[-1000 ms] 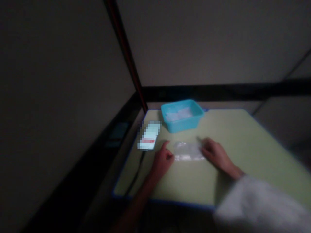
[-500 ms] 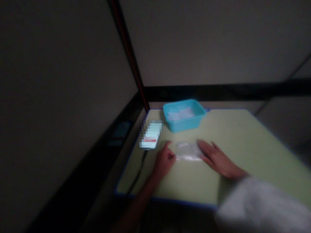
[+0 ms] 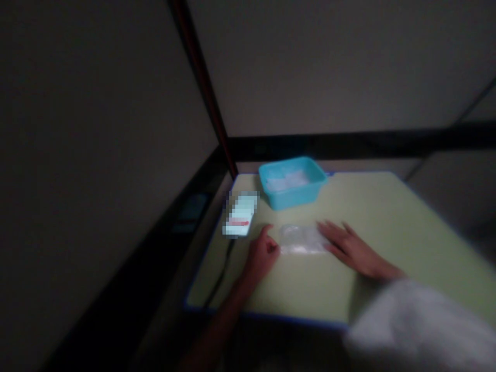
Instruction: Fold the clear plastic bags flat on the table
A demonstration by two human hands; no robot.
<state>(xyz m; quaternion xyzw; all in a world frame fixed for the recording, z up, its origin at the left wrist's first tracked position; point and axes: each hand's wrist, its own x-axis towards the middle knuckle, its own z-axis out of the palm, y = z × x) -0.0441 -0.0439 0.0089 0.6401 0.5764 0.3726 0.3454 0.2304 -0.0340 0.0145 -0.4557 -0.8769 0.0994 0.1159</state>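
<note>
A clear plastic bag (image 3: 300, 240) lies flat on the table between my two hands. My left hand (image 3: 262, 256) is at the bag's near left corner, thumb and fingers pinched together on it while one finger sticks out in a curve. The right hand (image 3: 346, 248) rests flat over the bag's right end, its fingers stretched out and hiding that edge. Whether anything is inside the bag is too blurred to tell.
Behind the bag stands a turquoise plastic basket (image 3: 296, 199) with whitish, clear sheets or bags in it. A phone-like lit screen (image 3: 242, 214), blurred out, lies left with a dark cable (image 3: 222, 279). The pale green table (image 3: 302, 294) has a blue edge; walls close off its back and left.
My right hand has slid slightly to the right along the bag, showing a bit more of it. The left hand stays at its corner.
</note>
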